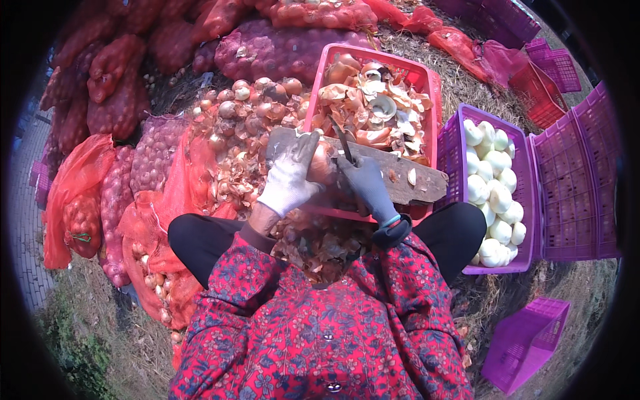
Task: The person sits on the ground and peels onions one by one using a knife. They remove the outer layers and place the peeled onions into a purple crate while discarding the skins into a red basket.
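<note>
My left hand (pixel 294 172), in a white glove, holds an unpeeled onion (pixel 322 162) against a weathered wooden board (pixel 420 177). The board lies across a red plastic crate (pixel 432 110) filled with onion skins and scraps. My right hand (pixel 367 182), in a grey glove, grips a knife (pixel 341 136), its dark blade pointing up and away from me. The knife is just right of the onion. Small pieces of onion lie on the board's right part. Peeled white onions (pixel 499 195) fill much of a purple crate (pixel 525 270) on the right.
Loose unpeeled onions (pixel 240 117) and skins are heaped left of the red crate. Filled mesh sacks (pixel 117 95) crowd the left and far side. Stacked purple crates (pixel 570 185) stand at the right; another purple crate (pixel 525 345) lies on the dry grass at lower right.
</note>
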`<state>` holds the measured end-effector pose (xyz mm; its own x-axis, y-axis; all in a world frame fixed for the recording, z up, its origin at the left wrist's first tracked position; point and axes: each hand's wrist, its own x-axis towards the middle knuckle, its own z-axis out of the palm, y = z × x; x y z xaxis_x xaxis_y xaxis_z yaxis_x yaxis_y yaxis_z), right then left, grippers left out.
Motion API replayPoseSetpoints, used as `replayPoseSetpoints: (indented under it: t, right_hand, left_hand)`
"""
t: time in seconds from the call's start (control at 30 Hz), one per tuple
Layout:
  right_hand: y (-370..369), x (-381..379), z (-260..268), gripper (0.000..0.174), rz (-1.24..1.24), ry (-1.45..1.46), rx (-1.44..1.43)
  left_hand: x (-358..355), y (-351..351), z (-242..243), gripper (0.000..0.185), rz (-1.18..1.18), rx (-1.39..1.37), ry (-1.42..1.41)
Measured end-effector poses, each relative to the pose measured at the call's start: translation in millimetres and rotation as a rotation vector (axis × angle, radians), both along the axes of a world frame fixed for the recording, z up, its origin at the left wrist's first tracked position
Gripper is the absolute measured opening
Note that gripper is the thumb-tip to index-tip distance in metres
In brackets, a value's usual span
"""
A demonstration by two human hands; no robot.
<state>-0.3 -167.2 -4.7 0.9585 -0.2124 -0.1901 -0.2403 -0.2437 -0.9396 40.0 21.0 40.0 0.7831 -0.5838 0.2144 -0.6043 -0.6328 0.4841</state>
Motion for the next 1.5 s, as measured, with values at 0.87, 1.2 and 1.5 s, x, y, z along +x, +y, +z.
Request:
replayPoseSetpoints:
  t: [0.87,1.2,1.5]
  right_hand:
    - [9,-67,24,0.024,0.125,-0.001,-0.637]
    - [2,-74,32,0.025,0.193,0.083,-0.557]
    - [-3,-24,25,0.025,0.272,0.243,-0.43]
  left_hand:
    - [-20,-35,-33,0.093,0.098,-0.232,0.012]
    - [-20,-34,-41,0.095,0.068,-0.242,-0.035]
    - [-13,-31,-49,0.098,0.052,-0.27,-0.055]
